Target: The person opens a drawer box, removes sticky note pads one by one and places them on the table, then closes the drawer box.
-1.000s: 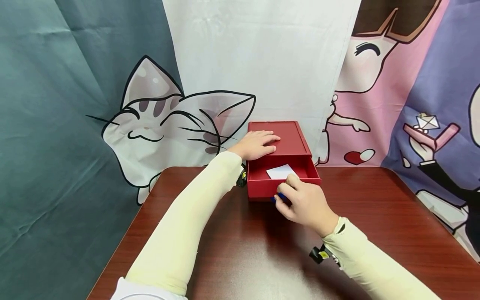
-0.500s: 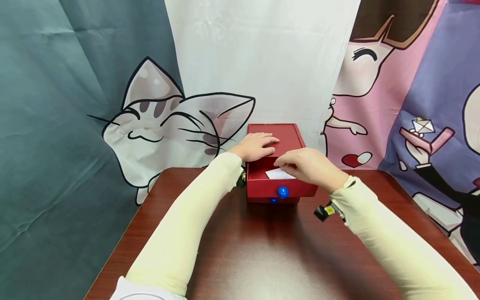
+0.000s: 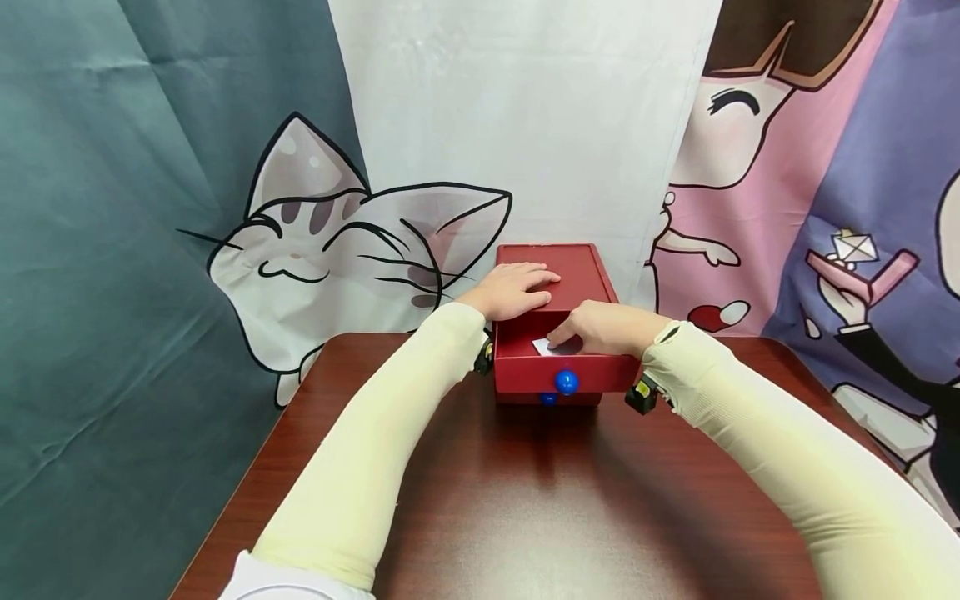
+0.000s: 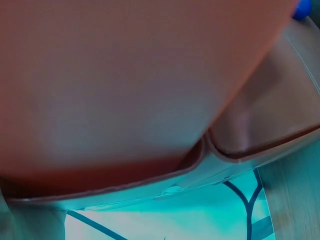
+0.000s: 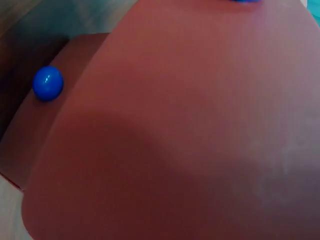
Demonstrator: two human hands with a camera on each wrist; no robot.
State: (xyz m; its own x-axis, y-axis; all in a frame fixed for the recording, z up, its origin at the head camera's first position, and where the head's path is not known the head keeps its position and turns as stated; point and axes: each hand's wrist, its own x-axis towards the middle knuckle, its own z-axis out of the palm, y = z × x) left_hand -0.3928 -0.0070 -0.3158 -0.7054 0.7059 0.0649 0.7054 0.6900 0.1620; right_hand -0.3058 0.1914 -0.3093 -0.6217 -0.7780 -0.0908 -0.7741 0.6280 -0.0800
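A small red two-drawer box [image 3: 555, 279] stands at the back of the table, its upper drawer [image 3: 525, 375] pulled out. My left hand [image 3: 516, 292] lies with fingers spread on the box top. My right hand [image 3: 603, 327] reaches down into the upper drawer, fingers bent, fingertips right at a white piece of paper [image 3: 542, 347]. The palm covers much of the paper, and I cannot tell if it is pinched. A blue knob [image 3: 567, 382] is on the upper drawer front; another blue knob [image 5: 47, 83] shows on the lower drawer.
The brown wooden table [image 3: 510, 500] extends toward me in front of the box. Close behind stands a fabric backdrop [image 3: 585, 125] with a cartoon cat [image 3: 292, 258]. The lower drawer [image 3: 581, 399] is pushed in beneath the upper one.
My right hand has left the upper drawer's knob, risen over the drawer, then lowered inside onto the white paper. My left hand has stayed on the box top.
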